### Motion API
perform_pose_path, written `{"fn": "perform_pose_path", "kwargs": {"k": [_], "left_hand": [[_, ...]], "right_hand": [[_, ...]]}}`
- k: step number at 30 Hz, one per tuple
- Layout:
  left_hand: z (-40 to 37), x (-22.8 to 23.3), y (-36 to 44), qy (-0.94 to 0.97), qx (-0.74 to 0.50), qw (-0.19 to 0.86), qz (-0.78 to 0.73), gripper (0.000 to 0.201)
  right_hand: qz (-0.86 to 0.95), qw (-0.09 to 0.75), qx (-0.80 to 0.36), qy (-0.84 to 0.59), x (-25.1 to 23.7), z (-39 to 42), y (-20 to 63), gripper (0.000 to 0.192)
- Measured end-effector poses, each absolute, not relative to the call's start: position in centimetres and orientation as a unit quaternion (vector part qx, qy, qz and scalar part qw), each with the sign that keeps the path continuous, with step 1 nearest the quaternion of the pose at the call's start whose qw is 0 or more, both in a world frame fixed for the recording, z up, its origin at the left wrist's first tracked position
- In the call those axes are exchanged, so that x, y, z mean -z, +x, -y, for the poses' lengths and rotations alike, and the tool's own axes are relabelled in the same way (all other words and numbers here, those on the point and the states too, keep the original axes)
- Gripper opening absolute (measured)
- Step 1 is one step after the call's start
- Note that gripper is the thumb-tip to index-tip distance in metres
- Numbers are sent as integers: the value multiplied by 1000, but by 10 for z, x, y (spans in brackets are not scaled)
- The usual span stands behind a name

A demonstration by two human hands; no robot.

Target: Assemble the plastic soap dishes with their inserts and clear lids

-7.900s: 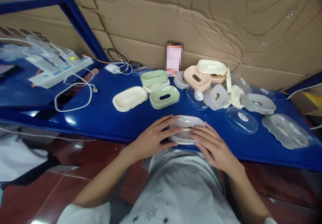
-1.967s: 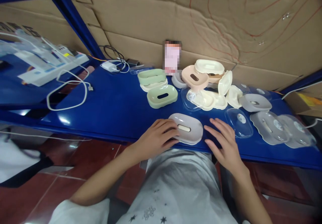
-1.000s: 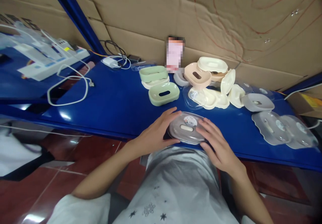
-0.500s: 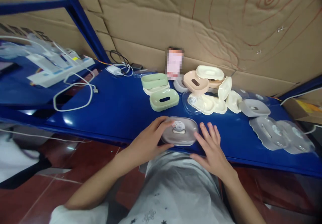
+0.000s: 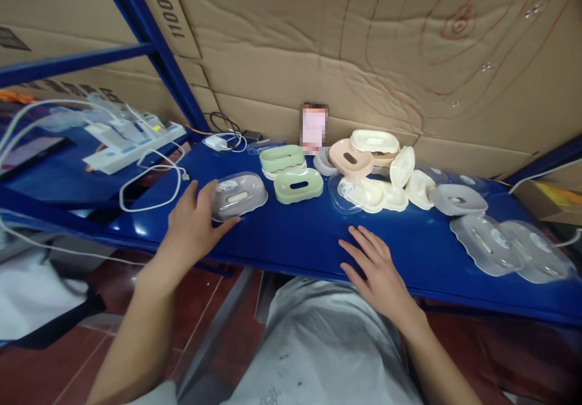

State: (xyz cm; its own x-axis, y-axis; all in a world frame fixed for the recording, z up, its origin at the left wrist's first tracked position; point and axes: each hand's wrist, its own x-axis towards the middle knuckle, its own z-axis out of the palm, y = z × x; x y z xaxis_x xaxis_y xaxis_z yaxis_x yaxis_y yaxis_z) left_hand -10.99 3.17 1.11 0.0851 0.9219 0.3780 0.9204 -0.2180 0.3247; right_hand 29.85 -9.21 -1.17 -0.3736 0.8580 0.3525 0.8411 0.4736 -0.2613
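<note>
1. Head view, the room: a blue metal shelf [image 5: 282, 235] serves as the work surface, backed by flattened brown cardboard [image 5: 364, 47] with red scribbles. A blue upright post [image 5: 154, 47] rises at the back left. Below the shelf edge is a red tiled floor [image 5: 54, 356].
2. On the left of the shelf lie a white power strip [image 5: 131, 144] and a looped white cable [image 5: 150, 180].
3. Along the back stand two green soap dishes [image 5: 291, 174], a pink soap dish [image 5: 350, 157], cream pieces [image 5: 391, 180] heaped beside it, and a blurred upright card [image 5: 313, 127].
4. On the right lie grey trays [image 5: 459, 199] and clear lids [image 5: 509, 244], some overlapping.
5. The left hand [image 5: 193, 226] is stretched out to the left, its fingers half curled on the near left end of a grey soap box with a clear lid [image 5: 239, 194]. The box sits on the shelf just left of the front green dish, and the thumb and fingertips grip its rim.
6. The right hand [image 5: 375, 268] rests flat on the shelf near the front edge, fingers spread and extended, holding nothing, well apart from the box.
</note>
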Motion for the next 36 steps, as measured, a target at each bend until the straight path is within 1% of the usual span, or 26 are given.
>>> {"fn": "perform_pose_path", "kwargs": {"k": [3,5,7,9,11,15,18,22,25,29,33,36], "left_hand": [[-33,-13,-75,765,-293,-67,-570,79],[-30,-14,-47,823,-271,-59,-496,71],[-26,-14,-24,863,-222,-49,-451,66],[-24,-13,-7,872,-201,-59,-443,60],[-24,-10,1,863,-207,-70,-455,51],[-26,-4,2,858,-233,-72,-451,31],[-19,-2,3,868,-262,-40,-419,27],[-2,-2,11,898,-262,41,-351,24],[6,-2,19,907,-252,59,-332,25],[3,0,23,897,-289,82,-326,24],[2,-1,17,862,-363,111,-335,23],[4,-5,14,838,-394,151,-346,23]], "right_hand": [[828,231,-22,-511,10,92,299,49],[824,234,-18,-516,7,89,301,51],[819,228,4,-526,4,81,308,53],[816,212,46,-535,0,69,318,55],[815,189,91,-540,-4,54,331,56],[812,158,138,-545,-11,20,354,50],[811,151,121,-552,-18,-1,361,36],[835,133,102,-524,-38,-12,366,36],[836,167,91,-515,-63,-2,371,33],[827,221,51,-515,-84,34,377,26],[826,239,11,-511,-64,80,376,15],[815,269,-16,-513,-34,104,369,15]]}}
